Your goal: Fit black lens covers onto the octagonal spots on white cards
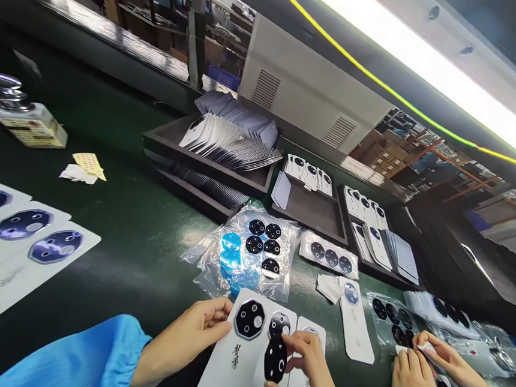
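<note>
My left hand (184, 345) grips the left edge of a white phone back panel (225, 365) between thumb and fingers. That panel has a black octagonal camera plate near its top and dark writing below. In my right hand (312, 370) a loose black octagonal camera lens plate (275, 359) is pinched, tilted over the second white panel (256, 379). A third white panel (309, 326) lies to the right, partly covered by my right hand. Beyond them, several black lens plates (254, 244) lie on clear plastic bags (215, 274) with blue film.
Dark trays (163, 140) hold stacked panels at the back. A white strip with lens plates (329, 254) and a single panel (357, 328) lie to the right. A co-worker's hands (418, 376) work at far right. A bottle (29, 124) and larger panels (22, 251) occupy the left.
</note>
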Demonstrator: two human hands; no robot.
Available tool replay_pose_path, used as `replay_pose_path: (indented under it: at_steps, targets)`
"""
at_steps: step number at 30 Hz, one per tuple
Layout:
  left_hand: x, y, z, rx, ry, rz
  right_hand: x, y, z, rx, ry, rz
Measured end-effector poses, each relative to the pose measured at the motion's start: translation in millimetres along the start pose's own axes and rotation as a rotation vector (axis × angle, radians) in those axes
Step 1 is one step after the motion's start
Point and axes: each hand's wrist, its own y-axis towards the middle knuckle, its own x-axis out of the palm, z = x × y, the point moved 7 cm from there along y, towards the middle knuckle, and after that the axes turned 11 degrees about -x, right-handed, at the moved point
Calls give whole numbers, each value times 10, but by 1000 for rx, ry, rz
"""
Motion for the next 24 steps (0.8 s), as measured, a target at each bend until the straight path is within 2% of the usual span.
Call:
replay_pose_path:
  at_steps: [7,17,24]
  targets:
    - [-90,60,-65,-49,-127,44,18,256,51,-48,-94,-45]
    - [-133,127,-92,-56,-173,74,76,298,158,-76,-205,-97]
    - [-148,114,-63,-127,-151,104,73,301,191,-73,-243,-97]
